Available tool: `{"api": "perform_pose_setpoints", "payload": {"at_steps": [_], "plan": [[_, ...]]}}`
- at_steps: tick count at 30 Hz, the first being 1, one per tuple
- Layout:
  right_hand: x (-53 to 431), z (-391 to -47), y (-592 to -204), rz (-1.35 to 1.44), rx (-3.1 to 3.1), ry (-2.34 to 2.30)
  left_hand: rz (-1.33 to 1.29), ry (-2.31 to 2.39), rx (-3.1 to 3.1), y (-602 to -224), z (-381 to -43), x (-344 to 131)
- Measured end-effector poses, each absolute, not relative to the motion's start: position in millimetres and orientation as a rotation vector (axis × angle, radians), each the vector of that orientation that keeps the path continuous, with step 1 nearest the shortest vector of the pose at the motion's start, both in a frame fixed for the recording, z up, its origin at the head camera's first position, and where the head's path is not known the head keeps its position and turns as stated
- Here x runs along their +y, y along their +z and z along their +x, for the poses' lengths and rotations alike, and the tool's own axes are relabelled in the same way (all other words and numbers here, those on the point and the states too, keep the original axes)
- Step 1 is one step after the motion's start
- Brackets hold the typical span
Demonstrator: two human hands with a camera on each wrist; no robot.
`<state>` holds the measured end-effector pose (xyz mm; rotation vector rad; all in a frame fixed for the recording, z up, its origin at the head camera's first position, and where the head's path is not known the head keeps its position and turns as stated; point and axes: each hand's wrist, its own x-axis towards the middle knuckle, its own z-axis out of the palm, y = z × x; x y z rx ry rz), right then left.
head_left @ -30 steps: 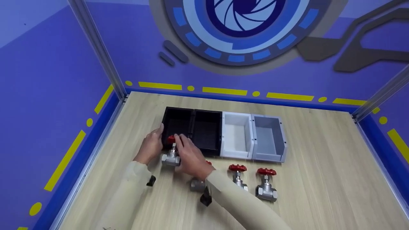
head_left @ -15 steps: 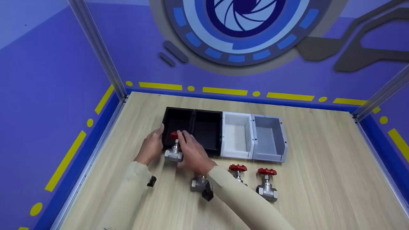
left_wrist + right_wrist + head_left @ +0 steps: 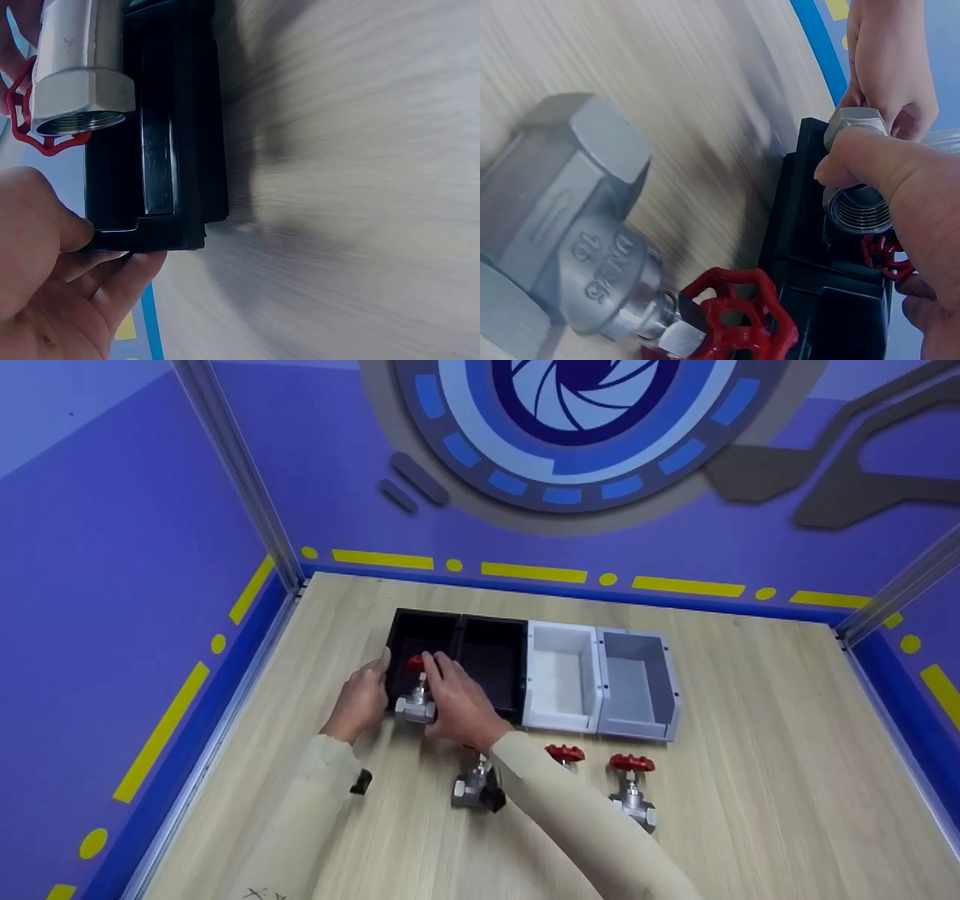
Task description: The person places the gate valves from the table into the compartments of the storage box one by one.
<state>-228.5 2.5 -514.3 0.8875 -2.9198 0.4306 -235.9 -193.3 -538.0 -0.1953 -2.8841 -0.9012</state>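
Observation:
My left hand grips the side wall of the leftmost black bin; in the left wrist view the thumb lies at its rim and the fingers outside. My right hand holds a metal gate valve with a red handwheel over the front edge of that bin. Seen from the right wrist, the thumb lies across the valve body, whose threaded opening faces the camera. Beneath the right forearm stands a second valve, partly covered by a black strap piece.
Beside the gripped bin stand another black bin, a white bin and a grey bin in one row. Two more red-wheeled valves, one mostly hidden by the sleeve and one at right, stand on the wooden table.
My right hand has lifted the valve slightly, away from me and to the right, from in front of the black bin to over its front edge. The left hand keeps its grip.

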Motion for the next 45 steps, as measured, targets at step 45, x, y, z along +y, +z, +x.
{"api": "perform_pose_setpoints", "payload": {"at_steps": [45], "plan": [[-3.5, -256.3, -508.8, 0.835, -2.99, 0.425, -0.2, -0.927, -2.879, -538.1, -235.3, -193.6]]}}
